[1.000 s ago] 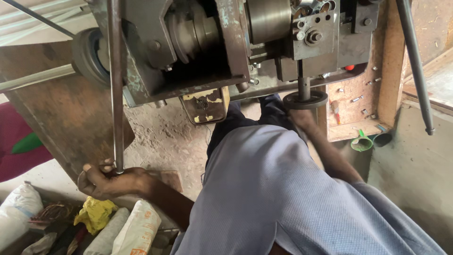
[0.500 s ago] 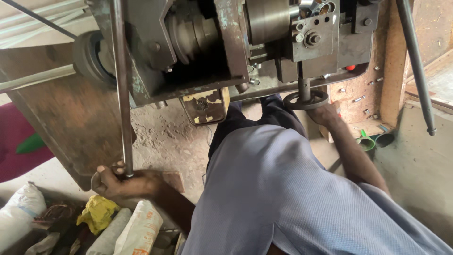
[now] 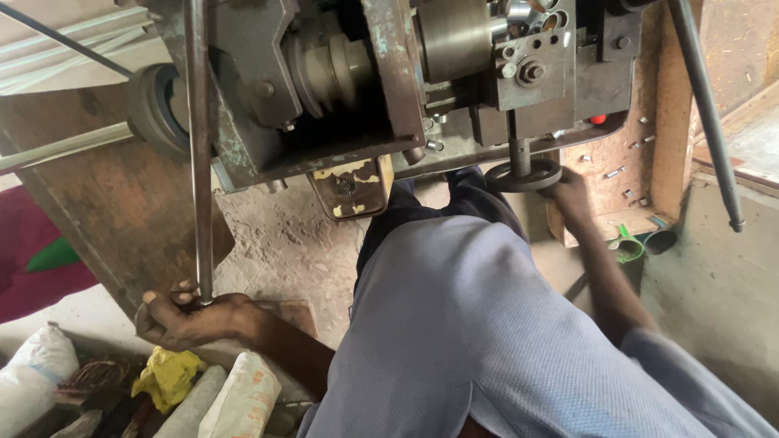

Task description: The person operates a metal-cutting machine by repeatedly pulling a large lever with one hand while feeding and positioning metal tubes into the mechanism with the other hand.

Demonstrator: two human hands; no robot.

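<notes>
- Both hands work: my left hand (image 3: 188,318), lower left of frame, curls shut around the steel rod (image 3: 199,154)'s bottom end.
- My right hand (image 3: 570,195), right of centre, clasps the black handwheel (image 3: 524,174) under the machine (image 3: 389,73); I'd steady the upright rod and turn slowly.

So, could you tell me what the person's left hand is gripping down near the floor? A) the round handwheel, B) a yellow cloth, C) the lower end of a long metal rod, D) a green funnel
C: the left hand closes around the bottom of the long metal rod; the yellow cloth lies apart, below it.
</notes>
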